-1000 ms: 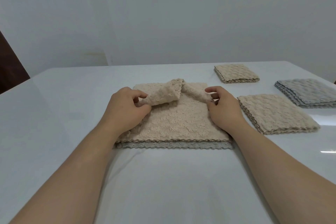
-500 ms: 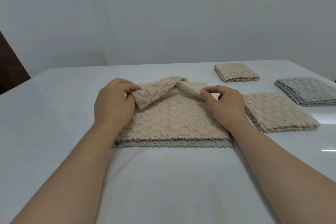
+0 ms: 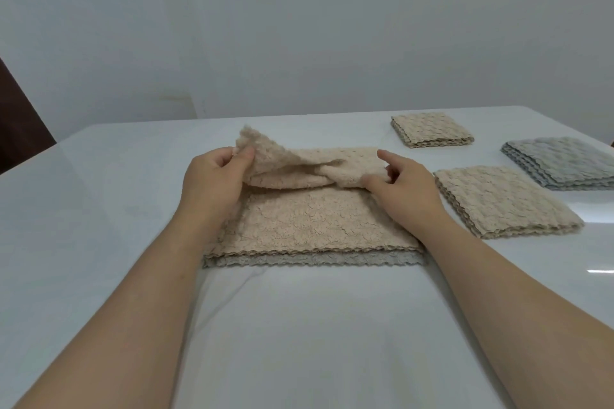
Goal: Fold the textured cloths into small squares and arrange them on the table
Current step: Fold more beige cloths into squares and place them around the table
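At the centre of the glossy white counter (image 3: 99, 209), a beige textured cloth (image 3: 315, 219) with a scalloped edge lies spread on top of a grey textured cloth (image 3: 299, 259) of like size, whose near edge shows beneath it. Left hand (image 3: 212, 183): fingers (image 3: 222, 156) and thumb pinch the far left corner of the beige textured cloth and hold it raised off the stack, so that the far edge sags in a loose fold toward the right. Right hand (image 3: 403, 189): thumb and curled fingers appear to pinch the far right part of the same cloth, turned over toward the near side, though the cloth partly hides the contact; the index finger is held out straight above it. Both bare forearms reach in from the near edge. To the right, apart from the stack and from each other, lie three folded cloths: a larger folded beige square (image 3: 505, 201) near the right wrist, a small folded beige square (image 3: 432, 131) farther back, and a folded grey square (image 3: 564, 163) at the right border of the view. Plain pale wall (image 3: 299, 26) behind; dark brown object (image 3: 20, 129) at far left, too little shown to identify
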Demonstrator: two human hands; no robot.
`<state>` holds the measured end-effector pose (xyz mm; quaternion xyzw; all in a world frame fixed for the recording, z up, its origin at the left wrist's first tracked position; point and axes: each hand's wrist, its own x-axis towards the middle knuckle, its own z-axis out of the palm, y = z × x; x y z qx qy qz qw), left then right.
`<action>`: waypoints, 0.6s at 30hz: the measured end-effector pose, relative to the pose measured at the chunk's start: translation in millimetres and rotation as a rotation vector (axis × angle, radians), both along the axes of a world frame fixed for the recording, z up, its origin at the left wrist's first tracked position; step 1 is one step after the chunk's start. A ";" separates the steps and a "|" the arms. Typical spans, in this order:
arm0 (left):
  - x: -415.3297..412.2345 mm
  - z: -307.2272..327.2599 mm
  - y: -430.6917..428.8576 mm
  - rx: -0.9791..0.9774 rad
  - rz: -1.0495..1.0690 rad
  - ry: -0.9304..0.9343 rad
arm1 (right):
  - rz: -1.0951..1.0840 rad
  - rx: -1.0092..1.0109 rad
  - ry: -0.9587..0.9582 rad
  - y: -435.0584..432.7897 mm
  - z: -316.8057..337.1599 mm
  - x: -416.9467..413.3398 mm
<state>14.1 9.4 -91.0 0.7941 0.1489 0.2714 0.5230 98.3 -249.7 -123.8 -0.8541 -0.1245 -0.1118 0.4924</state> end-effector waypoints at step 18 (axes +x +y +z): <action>-7.1 11.4 -3.4 -0.026 0.031 0.154 | 0.016 0.060 0.046 -4.4 14.7 -16.7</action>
